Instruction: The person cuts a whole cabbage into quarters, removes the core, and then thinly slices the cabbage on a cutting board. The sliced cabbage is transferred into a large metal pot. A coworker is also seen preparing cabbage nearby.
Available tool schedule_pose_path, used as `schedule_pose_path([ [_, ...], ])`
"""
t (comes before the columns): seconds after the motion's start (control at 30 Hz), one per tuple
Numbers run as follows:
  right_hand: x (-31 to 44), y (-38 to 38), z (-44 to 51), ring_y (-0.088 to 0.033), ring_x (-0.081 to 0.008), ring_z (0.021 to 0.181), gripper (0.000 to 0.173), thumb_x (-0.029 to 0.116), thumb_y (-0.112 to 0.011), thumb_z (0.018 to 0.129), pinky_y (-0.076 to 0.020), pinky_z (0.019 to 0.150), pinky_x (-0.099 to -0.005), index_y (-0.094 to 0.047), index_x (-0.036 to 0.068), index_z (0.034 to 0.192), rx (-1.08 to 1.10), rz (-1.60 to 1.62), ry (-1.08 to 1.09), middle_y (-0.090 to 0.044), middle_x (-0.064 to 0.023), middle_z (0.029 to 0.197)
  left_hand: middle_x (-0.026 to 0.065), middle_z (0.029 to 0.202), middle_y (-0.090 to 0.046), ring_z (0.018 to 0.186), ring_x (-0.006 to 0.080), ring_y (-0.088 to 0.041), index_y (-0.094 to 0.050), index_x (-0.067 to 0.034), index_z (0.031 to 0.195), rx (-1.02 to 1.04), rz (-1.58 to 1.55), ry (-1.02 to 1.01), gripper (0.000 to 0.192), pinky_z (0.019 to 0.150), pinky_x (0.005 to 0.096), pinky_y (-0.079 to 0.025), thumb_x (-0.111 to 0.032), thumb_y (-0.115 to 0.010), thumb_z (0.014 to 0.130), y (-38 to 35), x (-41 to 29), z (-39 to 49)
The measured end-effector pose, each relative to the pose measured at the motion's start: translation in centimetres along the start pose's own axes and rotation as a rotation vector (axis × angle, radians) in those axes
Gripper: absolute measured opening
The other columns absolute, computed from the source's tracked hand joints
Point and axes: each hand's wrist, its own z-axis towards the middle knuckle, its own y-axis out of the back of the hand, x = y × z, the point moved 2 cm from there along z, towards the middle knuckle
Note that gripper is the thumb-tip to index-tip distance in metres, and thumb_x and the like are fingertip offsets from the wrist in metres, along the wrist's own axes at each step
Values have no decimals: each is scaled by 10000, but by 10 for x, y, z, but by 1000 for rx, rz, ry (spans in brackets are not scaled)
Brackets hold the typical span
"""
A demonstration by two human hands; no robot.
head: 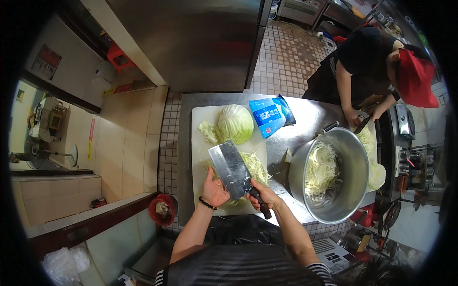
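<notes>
A broad Chinese cleaver with wet cabbage bits on its blade is in my right hand, which grips the dark handle. Beside the blade's left edge, my left hand is spread with the palm turned up. Some of its fingers lie at or behind the blade, and whether they touch it I cannot tell. Shredded cabbage lies partly under the cleaver on a white cutting board. A cabbage head with a loose leaf sits at the board's far side.
Right of the board stands a large metal pot holding shredded cabbage. A blue printed bag rests on the steel table. At the far right, a co-worker in a red cap cuts cabbage. A red bin stands left on the floor.
</notes>
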Motion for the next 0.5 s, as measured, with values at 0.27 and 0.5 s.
schedule_pose_path([
  [0.27,9,11,-8,-378,-140,354,617,607,-349,927,-331,352,-270,-523,42,751,40,96,-40,-400,-14,464,156,1363,-448,1262,312,-409,-390,-3,1349,346,-1,52,847,1069,459,-284,-699,-280,879,13,-12,7],
  [0.5,-8,-2,-2,-350,-139,332,637,633,-364,909,-312,333,-270,-542,39,759,57,71,-90,-367,-3,437,140,1324,-493,1219,320,-457,-423,-39,1336,-5,-16,-81,805,1044,483,-326,-691,-287,883,2,0,10],
])
